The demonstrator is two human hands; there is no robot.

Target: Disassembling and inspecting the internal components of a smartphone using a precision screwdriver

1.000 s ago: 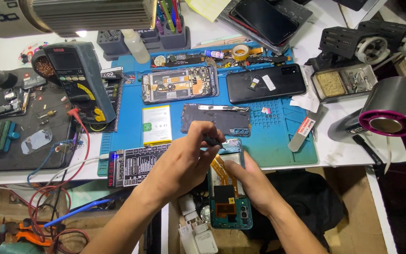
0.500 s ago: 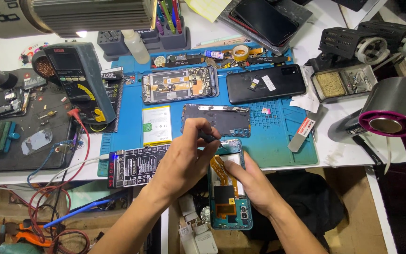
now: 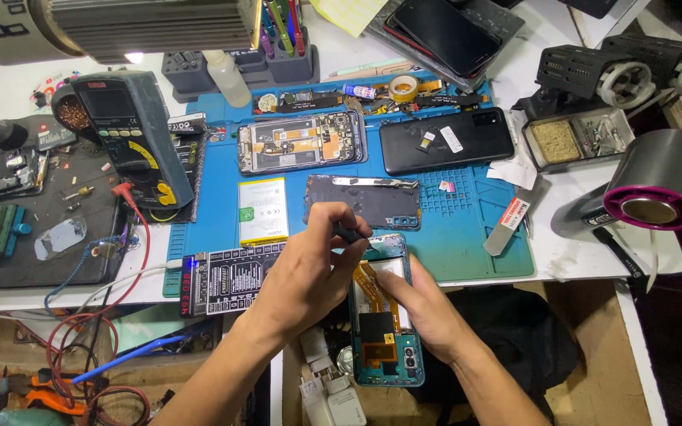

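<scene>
Your left hand (image 3: 309, 272) pinches a dark tool (image 3: 347, 233) at the opened phone (image 3: 384, 323)'s twelve-o'clock end; your right hand (image 3: 420, 312) clamps the phone's side, steadying it.

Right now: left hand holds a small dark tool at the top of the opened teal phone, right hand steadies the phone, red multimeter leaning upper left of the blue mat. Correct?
Nearly. The multimeter is dark grey with a yellow dial, not red; only its probe lead is red. The head view shows the rest: left hand holds the small dark tool at the top of the teal phone, right hand steadies it, beside the blue mat.
</scene>
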